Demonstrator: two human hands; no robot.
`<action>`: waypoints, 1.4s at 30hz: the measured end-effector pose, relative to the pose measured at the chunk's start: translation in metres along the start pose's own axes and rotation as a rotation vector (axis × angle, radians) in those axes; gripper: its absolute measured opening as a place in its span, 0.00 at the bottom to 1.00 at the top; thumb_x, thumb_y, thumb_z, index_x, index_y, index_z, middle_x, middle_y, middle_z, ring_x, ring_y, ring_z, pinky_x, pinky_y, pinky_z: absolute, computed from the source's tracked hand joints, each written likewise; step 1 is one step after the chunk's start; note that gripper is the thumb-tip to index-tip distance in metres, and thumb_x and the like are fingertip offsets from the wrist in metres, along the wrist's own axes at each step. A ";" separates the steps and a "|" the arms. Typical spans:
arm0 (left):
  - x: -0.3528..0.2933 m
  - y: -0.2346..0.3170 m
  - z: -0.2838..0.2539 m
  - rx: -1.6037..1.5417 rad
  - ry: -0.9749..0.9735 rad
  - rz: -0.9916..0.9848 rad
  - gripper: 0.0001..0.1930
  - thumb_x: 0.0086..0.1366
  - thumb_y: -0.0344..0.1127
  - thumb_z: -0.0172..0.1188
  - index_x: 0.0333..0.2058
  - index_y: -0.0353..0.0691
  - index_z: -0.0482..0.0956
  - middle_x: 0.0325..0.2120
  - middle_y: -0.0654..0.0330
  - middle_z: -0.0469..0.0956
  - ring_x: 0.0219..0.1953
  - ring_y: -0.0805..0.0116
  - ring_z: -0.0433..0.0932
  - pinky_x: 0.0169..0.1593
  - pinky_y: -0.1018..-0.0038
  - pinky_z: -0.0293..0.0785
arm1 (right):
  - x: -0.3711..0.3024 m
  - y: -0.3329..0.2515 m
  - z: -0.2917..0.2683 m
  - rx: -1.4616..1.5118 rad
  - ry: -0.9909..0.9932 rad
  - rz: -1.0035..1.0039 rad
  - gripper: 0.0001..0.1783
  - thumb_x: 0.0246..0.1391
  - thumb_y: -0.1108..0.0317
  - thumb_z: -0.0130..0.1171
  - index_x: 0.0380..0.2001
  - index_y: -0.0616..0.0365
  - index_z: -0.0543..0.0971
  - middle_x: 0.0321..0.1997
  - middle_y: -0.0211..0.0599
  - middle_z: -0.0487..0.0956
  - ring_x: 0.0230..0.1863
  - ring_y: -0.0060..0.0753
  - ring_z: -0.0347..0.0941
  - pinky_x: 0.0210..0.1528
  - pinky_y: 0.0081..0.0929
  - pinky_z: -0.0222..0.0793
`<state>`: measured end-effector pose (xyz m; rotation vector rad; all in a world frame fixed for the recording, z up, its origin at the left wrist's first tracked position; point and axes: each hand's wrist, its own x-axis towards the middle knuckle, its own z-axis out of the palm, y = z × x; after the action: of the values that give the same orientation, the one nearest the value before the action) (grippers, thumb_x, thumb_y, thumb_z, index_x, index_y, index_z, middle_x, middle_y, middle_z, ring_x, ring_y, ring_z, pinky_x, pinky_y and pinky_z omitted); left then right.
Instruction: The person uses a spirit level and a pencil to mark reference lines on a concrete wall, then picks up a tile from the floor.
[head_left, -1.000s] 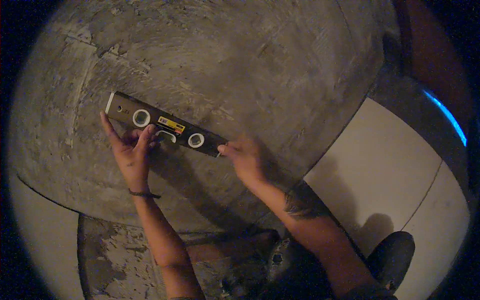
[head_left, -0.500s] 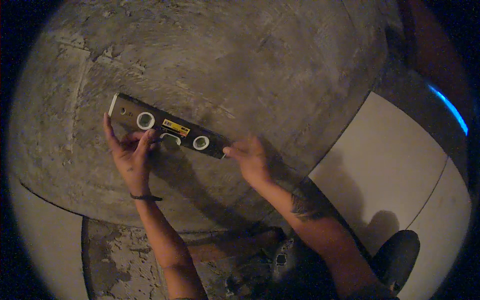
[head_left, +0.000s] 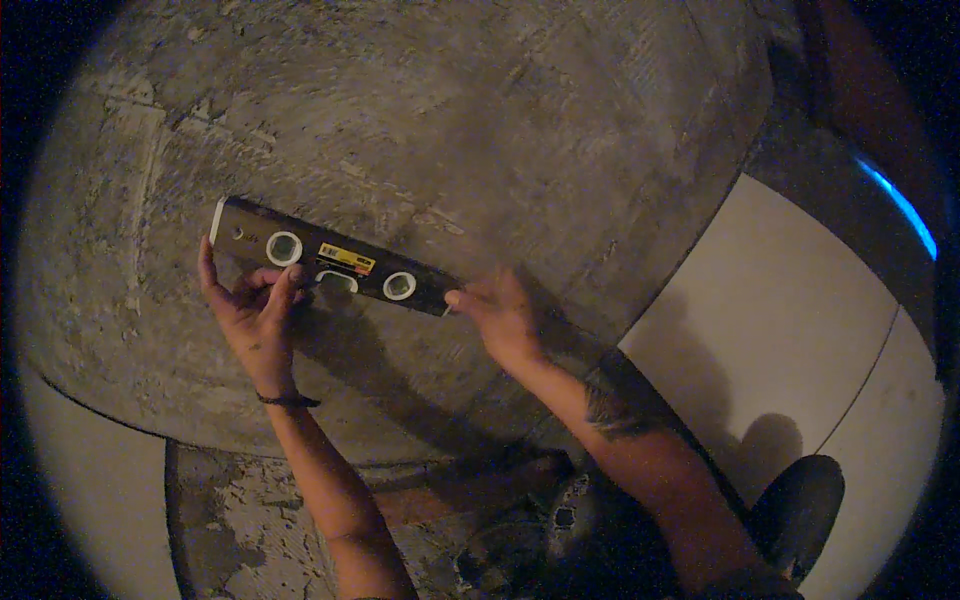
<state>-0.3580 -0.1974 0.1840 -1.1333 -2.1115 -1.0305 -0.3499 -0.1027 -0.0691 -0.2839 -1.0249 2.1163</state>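
Observation:
Between my two hands is a short dark spirit level (head_left: 312, 257) with white end caps, round white-ringed vials, a yellow label and a white-edged notch at its lower middle. It slants down to the right above rough grey cement. My left hand (head_left: 255, 318) grips its left part, thumb on the face near the left vial and a finger stretched up along the left end cap. At the other end, my right hand (head_left: 497, 318) pinches the right cap with thumb and fingers. The fingers behind the level are partly hidden.
Rough cement floor (head_left: 560, 130) spreads beneath and beyond the level. Large pale tiles (head_left: 750, 290) lie to the right, another pale tile (head_left: 90, 480) at lower left. My knee (head_left: 800, 510) shows at lower right. A blue light strip (head_left: 900, 208) glows at the far right.
The level's left end has shifted slightly left and down in view, my left hand moving with it. The right hand stays nearly in place; both keep their grip.

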 end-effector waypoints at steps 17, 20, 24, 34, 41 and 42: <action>-0.001 -0.002 -0.004 -0.010 -0.012 0.026 0.47 0.53 0.19 0.65 0.65 0.46 0.46 0.25 0.61 0.76 0.25 0.77 0.74 0.30 0.81 0.74 | -0.001 -0.008 -0.003 -0.072 -0.036 -0.020 0.23 0.43 0.62 0.71 0.29 0.55 0.64 0.27 0.34 0.73 0.29 0.29 0.69 0.35 0.30 0.67; -0.001 -0.002 0.000 -0.024 -0.002 0.021 0.47 0.53 0.19 0.66 0.65 0.46 0.46 0.25 0.61 0.76 0.25 0.77 0.75 0.30 0.80 0.74 | 0.003 -0.001 -0.004 -0.075 -0.025 -0.022 0.23 0.43 0.62 0.72 0.29 0.55 0.64 0.26 0.33 0.72 0.29 0.29 0.70 0.34 0.29 0.67; -0.001 0.001 -0.002 -0.002 -0.001 -0.009 0.47 0.52 0.20 0.66 0.65 0.46 0.46 0.25 0.60 0.76 0.26 0.76 0.75 0.29 0.80 0.74 | 0.001 -0.003 -0.002 0.024 -0.014 -0.001 0.23 0.43 0.61 0.72 0.31 0.56 0.66 0.27 0.35 0.75 0.31 0.30 0.71 0.36 0.30 0.67; -0.001 0.001 0.004 0.038 -0.017 -0.039 0.48 0.51 0.19 0.66 0.65 0.45 0.46 0.25 0.61 0.76 0.27 0.76 0.76 0.33 0.80 0.74 | 0.001 -0.020 -0.017 -0.232 -0.014 -0.014 0.20 0.43 0.62 0.71 0.30 0.60 0.71 0.27 0.37 0.77 0.29 0.31 0.71 0.35 0.32 0.67; -0.002 0.000 0.002 -0.076 -0.029 -0.083 0.48 0.51 0.19 0.67 0.65 0.46 0.47 0.26 0.61 0.77 0.28 0.75 0.78 0.33 0.79 0.75 | 0.002 -0.019 -0.010 -0.077 -0.051 0.063 0.21 0.41 0.68 0.72 0.26 0.55 0.65 0.27 0.29 0.74 0.30 0.21 0.67 0.34 0.24 0.65; -0.002 0.001 0.004 -0.079 -0.029 -0.082 0.48 0.51 0.19 0.67 0.65 0.46 0.47 0.26 0.61 0.77 0.28 0.75 0.78 0.33 0.79 0.75 | 0.002 -0.017 -0.010 -0.031 -0.039 0.033 0.20 0.42 0.66 0.72 0.26 0.56 0.67 0.25 0.31 0.74 0.28 0.23 0.68 0.34 0.25 0.66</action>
<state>-0.3570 -0.1950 0.1810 -1.1130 -2.1724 -1.1511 -0.3380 -0.0889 -0.0628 -0.2773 -1.0831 2.1450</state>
